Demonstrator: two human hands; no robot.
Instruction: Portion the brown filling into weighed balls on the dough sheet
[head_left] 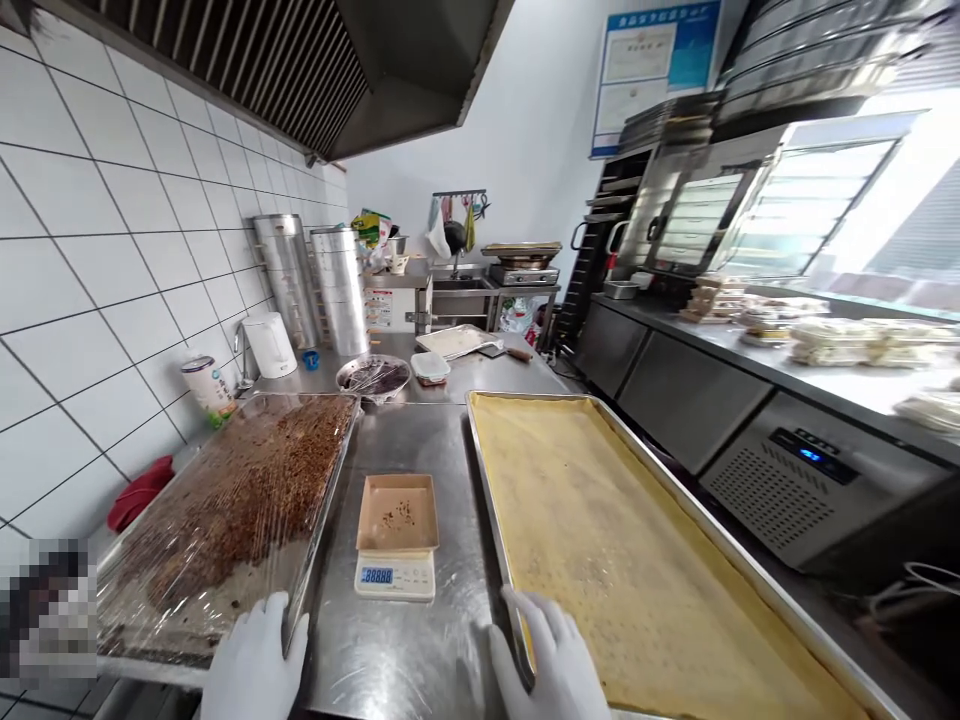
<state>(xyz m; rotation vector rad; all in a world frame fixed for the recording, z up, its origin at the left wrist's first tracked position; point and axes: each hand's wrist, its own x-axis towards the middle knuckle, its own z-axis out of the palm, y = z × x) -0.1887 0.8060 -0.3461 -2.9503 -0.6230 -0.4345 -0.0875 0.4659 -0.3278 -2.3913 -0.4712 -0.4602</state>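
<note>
My left hand [251,665], in a white glove, is at the near right corner of a metal tray [341,455] of brown crumbs [259,480] under clear plastic film. Its fingers and thumb straddle the rim. My right hand [555,665], also gloved, grips the left rim of a large baking tray [491,515] lined with a yellowish sheet [600,520]; the thumb is outside, the fingers inside. Between the trays lies a digital kitchen scale [395,577] with a lit display. On it rests a square paper box [397,490] holding a few brown crumbs.
Behind the trays are a film-covered bowl [373,378], a lidded plastic box [430,368], a white kettle [270,345] and tall metal cylinders [341,290]. A red cloth [140,493] lies by the tiled wall. A steel counter [675,375] with wrapped packages runs along the right.
</note>
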